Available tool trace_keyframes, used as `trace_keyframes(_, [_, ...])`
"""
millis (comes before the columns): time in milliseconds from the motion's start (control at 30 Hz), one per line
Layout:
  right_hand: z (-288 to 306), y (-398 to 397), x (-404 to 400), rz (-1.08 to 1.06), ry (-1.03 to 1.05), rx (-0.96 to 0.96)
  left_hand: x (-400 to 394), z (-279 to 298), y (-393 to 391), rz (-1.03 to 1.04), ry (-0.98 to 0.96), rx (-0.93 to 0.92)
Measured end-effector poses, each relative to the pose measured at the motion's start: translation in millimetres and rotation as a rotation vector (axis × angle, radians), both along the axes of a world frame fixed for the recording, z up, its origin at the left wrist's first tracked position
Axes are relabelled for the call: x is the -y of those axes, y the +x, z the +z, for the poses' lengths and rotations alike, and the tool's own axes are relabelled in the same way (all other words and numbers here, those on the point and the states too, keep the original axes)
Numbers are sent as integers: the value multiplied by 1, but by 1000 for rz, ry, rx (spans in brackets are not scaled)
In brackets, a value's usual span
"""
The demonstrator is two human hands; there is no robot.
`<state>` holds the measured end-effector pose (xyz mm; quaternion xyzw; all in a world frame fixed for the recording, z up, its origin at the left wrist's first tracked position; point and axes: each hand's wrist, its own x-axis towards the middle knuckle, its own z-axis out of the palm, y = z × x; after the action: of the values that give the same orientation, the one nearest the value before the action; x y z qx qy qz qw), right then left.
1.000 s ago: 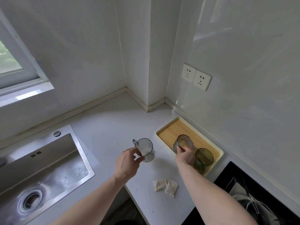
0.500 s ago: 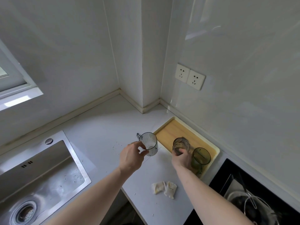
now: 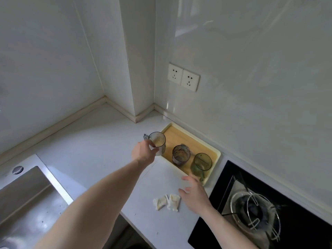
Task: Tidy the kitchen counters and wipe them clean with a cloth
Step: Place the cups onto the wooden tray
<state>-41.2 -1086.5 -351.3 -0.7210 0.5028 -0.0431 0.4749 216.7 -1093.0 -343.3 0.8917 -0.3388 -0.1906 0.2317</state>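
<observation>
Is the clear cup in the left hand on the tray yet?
No. The clear cup is upright, gripped by the left hand over the tray edge.

White counter (image 3: 100,141) with tray (image 3: 217,155), packets (image 3: 167,202).

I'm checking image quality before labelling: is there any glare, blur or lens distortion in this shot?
Head view: glare streaks on the glossy wall; wide-angle bending along the counter edges; the right hand is slightly motion-blurred; the left hand and its clear cup look sharp.

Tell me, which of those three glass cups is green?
The green cup is the one at the tray's near end, closest to the stove. The middle cup and the cup in the left hand look grey.
</observation>
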Motion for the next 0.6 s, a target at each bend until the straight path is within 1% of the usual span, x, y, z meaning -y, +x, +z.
trace_keyframes(133, [9,-23,-9,-2,-6,-13,19,-13,-3,-49,-3,18])
trace_keyframes(333, [1,-46,-26,-31,51,-44,39,-24,-8,-63,-8,-7])
trace_keyframes(600, [-1,-60,-31,-26,52,-61,42,-42,-13,-132,49,-27])
